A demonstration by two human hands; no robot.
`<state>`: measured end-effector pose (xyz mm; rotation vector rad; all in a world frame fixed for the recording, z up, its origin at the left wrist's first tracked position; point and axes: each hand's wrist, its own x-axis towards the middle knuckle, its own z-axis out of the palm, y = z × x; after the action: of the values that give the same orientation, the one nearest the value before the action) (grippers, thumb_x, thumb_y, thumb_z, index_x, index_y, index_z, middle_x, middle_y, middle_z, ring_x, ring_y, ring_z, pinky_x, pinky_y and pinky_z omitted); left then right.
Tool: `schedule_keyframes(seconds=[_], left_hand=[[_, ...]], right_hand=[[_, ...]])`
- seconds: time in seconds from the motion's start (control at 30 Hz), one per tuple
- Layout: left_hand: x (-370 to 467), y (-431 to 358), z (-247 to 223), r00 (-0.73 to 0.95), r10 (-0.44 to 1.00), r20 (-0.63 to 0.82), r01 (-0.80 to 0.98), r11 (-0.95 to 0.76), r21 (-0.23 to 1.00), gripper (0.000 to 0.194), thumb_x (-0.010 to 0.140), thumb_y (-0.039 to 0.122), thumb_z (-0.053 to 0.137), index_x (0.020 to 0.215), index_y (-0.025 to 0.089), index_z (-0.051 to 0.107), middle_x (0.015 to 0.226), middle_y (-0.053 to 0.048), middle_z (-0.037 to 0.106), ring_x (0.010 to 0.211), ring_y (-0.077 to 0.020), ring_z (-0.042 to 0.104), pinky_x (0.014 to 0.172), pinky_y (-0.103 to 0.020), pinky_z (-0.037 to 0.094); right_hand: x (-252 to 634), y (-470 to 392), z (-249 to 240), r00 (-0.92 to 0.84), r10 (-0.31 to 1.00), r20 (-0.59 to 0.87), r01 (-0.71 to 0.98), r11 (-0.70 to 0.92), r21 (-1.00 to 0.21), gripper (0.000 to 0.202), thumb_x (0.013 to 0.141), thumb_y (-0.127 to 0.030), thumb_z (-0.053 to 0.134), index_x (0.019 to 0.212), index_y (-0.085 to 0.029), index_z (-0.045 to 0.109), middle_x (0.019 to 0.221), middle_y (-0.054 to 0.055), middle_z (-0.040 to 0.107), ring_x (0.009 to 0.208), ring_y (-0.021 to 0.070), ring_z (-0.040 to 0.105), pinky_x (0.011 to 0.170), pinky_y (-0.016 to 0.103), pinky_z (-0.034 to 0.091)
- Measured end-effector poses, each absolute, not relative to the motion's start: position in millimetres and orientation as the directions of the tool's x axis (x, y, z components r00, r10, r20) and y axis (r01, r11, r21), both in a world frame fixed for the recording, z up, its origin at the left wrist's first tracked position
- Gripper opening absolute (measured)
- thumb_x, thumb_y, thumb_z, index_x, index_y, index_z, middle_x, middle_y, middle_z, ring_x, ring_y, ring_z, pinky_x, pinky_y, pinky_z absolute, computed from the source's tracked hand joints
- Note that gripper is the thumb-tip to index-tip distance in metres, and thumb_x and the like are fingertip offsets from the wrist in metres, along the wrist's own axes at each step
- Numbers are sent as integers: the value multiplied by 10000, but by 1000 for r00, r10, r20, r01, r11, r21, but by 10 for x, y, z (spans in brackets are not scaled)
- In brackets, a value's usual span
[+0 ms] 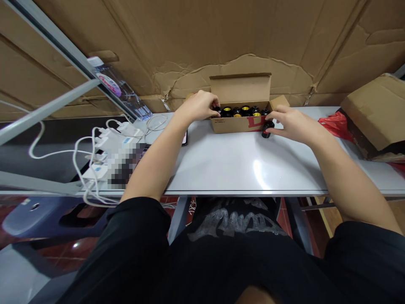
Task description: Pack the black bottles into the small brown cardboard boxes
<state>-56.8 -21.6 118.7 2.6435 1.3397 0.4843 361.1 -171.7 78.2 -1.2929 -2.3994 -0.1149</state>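
A small open cardboard box (236, 124) stands at the back of the white table (228, 164), holding several black lamp sockets (245, 111) with brass insides. My left hand (198, 105) rests at the box's left end, fingertips on the leftmost socket inside. My right hand (289, 121) is at the box's right front corner, fingers closed on one black socket (267, 128) that sits on the table just outside the box.
A power strip with white chargers and cables (104, 156) lies at the left. A plastic water bottle (118, 88) leans behind it. A red bag (337, 122) and a larger cardboard box (376, 114) sit at the right. Cardboard sheets line the wall.
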Motion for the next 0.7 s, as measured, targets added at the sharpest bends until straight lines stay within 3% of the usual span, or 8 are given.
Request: schedule_keyframes(seconds=[0.13,0.23,0.33,0.4,0.47,0.57,0.7], left_hand=[[-638,-213,1292,578,765,283,697,-644,317,329,854,515,1030,1059,303,885,1045,-84,907,1204,-378,838,1170,-532,667],[-654,-374,1491,573,756,315,663,-654,363,411,866,623,1032,1082,307,883,975,-75,881,1140,-368,825,1094,-540,654],[-640,-741,1824,560,761,328,661,-649,377,631,971,782,924,1377,299,906,1034,-72,904,1174,-344,771,1127,-568,628],[-612,-1030,2056,617,760,203,689,-647,328,772,1069,817,802,1670,334,831,1131,-73,930,1254,-344,752,1135,-573,607],[-561,-1262,2220,621,775,112,747,-629,215,720,1102,754,749,1706,370,826,1204,-71,944,1229,-330,758,1076,-539,593],[-441,-1398,2243,595,803,-37,803,-593,52,504,1023,504,860,1465,273,937,1207,-97,932,1145,-310,807,917,-455,572],[-270,-1288,1980,592,801,-84,796,-598,-95,420,990,396,907,1396,301,952,1283,-55,943,1235,-308,843,941,-390,569]], right_hand=[[3548,-1710,830,-422,763,490,829,543,-132,564,1309,-741,558,1549,-336,868,1583,205,840,1614,582,686,1361,871,551],[3530,-1613,732,-392,792,468,839,517,-172,628,1320,-766,467,1605,-322,808,1813,193,772,1813,563,570,1480,895,416],[3530,-1510,608,-396,824,405,843,501,-195,678,1307,-782,419,1521,-291,835,1914,188,715,1885,542,515,1517,889,362],[3528,-1469,573,-391,844,366,856,480,-193,733,1306,-770,378,1462,-269,891,1971,189,666,1905,557,477,1525,890,331],[3525,-1439,589,-374,861,344,867,456,-199,792,1311,-749,342,1448,-255,945,1985,188,652,1909,573,456,1528,888,311],[3527,-1377,674,-360,878,314,874,435,-215,836,1307,-756,338,1443,-263,1000,1908,179,730,1886,584,475,1513,892,334],[3522,-1261,774,-394,878,271,874,449,-185,887,1306,-793,303,1431,-291,1023,1740,177,844,1822,575,549,1505,872,369]])
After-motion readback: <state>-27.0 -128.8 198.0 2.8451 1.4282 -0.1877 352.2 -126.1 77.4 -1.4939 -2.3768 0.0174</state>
